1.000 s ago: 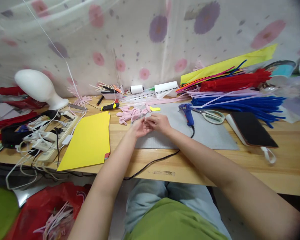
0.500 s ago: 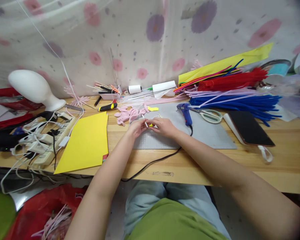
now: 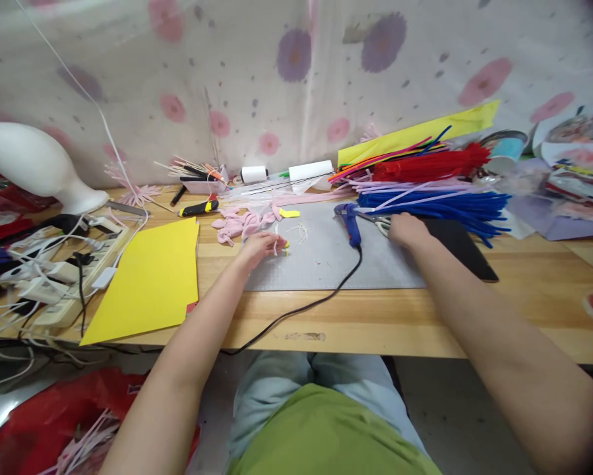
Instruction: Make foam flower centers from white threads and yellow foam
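My left hand (image 3: 260, 251) is closed over the grey mat, pinching a small yellow piece (image 3: 287, 248) and a thin white strip (image 3: 276, 241). Most of both is hidden by the fingers. To the right, my right hand (image 3: 407, 231) has its fingers curled on the pale handles of the scissors (image 3: 383, 227), which it largely covers. Beside their blades lies a blue glue gun (image 3: 349, 224). Pink fuzzy shapes (image 3: 241, 224) and a yellow strip (image 3: 289, 214) sit just beyond my left hand, along with curled white scraps (image 3: 299, 232).
The grey cutting mat (image 3: 316, 277) has a black cord (image 3: 296, 309) crossing it. Blue pipe cleaners (image 3: 439, 210) and red ones (image 3: 429, 165) are piled behind. A dark tablet-like slab (image 3: 459, 247) lies right. Yellow sheets (image 3: 148, 277), a power strip (image 3: 95, 284) and a white foam head (image 3: 33, 165) stand left.
My right hand has left the yellow piece and moved right onto the scissors. My left hand keeps hold of the piece and strip. The view has turned slightly right.
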Demonstrator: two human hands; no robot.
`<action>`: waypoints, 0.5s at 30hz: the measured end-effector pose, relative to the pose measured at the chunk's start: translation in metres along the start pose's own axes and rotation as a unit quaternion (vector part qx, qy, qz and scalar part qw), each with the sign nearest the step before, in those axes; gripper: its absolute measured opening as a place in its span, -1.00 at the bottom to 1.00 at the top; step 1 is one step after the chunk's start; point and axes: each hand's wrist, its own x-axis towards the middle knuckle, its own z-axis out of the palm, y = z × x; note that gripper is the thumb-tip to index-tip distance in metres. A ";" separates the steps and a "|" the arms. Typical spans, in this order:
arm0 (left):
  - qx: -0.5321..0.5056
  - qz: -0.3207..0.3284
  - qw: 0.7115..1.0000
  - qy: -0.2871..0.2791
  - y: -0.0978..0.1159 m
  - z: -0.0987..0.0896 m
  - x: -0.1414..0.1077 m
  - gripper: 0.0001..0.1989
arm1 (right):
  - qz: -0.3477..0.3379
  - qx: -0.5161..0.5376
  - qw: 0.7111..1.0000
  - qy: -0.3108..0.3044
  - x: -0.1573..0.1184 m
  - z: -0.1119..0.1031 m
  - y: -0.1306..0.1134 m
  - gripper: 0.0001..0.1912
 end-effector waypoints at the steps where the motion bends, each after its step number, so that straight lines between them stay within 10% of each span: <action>1: 0.012 -0.001 1.000 -0.003 0.001 0.000 -0.001 -0.90 | 0.006 -0.009 1.000 -0.015 -0.001 0.000 -0.003 -0.67; 7: 0.027 0.002 1.000 -0.005 0.007 -0.006 -0.003 -0.94 | 0.037 -0.048 0.985 -0.164 -0.003 -0.031 -0.010 -0.59; 15: -0.007 -0.010 1.000 -0.026 0.007 -0.011 -0.003 -0.90 | -0.070 0.165 0.908 -0.379 -0.043 -0.071 0.066 -0.84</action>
